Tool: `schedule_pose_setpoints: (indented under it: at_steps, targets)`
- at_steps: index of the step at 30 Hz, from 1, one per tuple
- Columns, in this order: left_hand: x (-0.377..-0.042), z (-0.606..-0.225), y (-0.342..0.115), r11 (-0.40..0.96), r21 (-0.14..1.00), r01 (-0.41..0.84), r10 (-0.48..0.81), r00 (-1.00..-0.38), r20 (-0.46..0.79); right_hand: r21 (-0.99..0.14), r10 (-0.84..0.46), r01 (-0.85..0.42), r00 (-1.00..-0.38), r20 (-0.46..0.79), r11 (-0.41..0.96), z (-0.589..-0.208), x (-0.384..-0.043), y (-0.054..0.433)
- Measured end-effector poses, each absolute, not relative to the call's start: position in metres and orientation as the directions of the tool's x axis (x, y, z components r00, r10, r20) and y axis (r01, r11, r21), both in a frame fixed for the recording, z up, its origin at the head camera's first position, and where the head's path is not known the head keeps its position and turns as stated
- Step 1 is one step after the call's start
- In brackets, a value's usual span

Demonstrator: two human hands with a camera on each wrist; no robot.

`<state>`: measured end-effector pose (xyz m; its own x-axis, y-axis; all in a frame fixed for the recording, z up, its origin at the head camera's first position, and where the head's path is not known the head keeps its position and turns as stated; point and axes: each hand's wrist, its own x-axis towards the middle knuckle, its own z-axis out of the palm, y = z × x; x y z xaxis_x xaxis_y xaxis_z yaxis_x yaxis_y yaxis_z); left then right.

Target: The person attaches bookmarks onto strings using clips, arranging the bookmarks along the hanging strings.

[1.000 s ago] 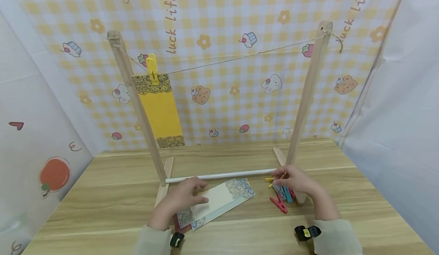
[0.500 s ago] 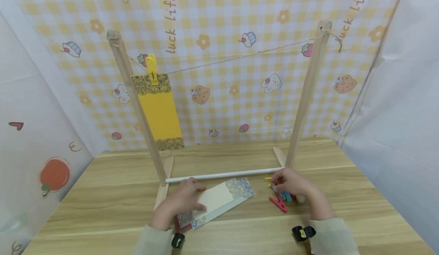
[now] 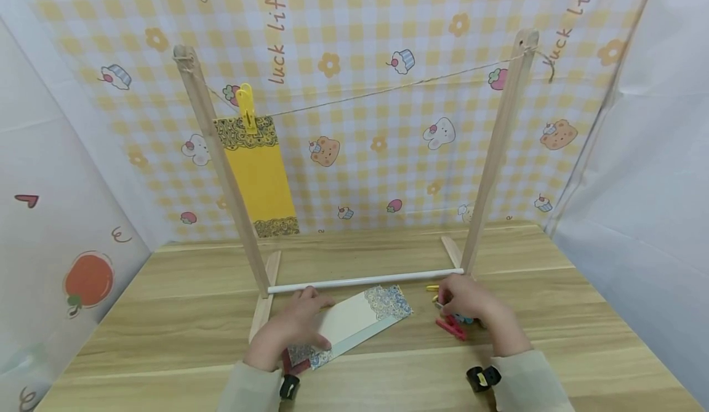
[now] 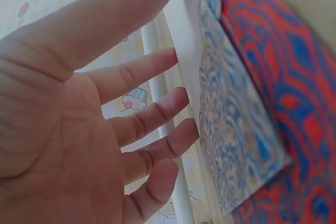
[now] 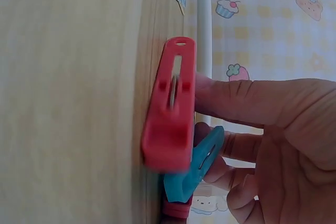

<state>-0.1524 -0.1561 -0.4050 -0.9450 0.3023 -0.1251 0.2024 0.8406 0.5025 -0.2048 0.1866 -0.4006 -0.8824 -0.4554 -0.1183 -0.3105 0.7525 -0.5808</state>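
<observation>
My left hand (image 3: 293, 324) rests over a small stack of printed cards, its thumb toward the near edge and its fingertips at the far edge. On top lies a cream card (image 3: 350, 321) with blue lace-patterned ends; a pale green strip (image 3: 365, 336) and a red card (image 4: 294, 77) show beneath. My right hand (image 3: 469, 296) is down at a pile of clothespins, thumb and fingers pinching a greyish clothespin (image 3: 439, 305), mostly hidden. Close by are a red clothespin (image 5: 170, 114), a teal one (image 5: 193, 170) and yellow tips (image 3: 434, 288).
Behind stands a wooden frame with a left post (image 3: 224, 172), a right post (image 3: 500, 153) and a white crossbar (image 3: 365, 281). A twine (image 3: 354, 97) spans the posts. From it hangs a yellow card (image 3: 261, 181) under a yellow clothespin (image 3: 247, 109).
My right hand has reached lower into the clothespins and closed its fingertips on a greyish one. The left thumb has slid slightly toward the near edge of the cards.
</observation>
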Motion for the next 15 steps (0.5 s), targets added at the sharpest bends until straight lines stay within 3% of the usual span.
schedule_pose_setpoints:
  at_steps: [10,15]
  targets:
    - [-0.1535,-0.4035,-0.1548,0.871,0.42,0.254,0.325,-0.94,-0.105,-0.596,-0.459,-0.319,-0.883,-0.094,0.737,-0.3996,-0.206,0.1899]
    - [-0.1532,-0.4031,-0.1551,0.87,0.43,0.242,0.319,-0.941,-0.115,-0.625,-0.461,-0.323,-0.885,-0.067,0.711,-0.3976,-0.207,0.1927]
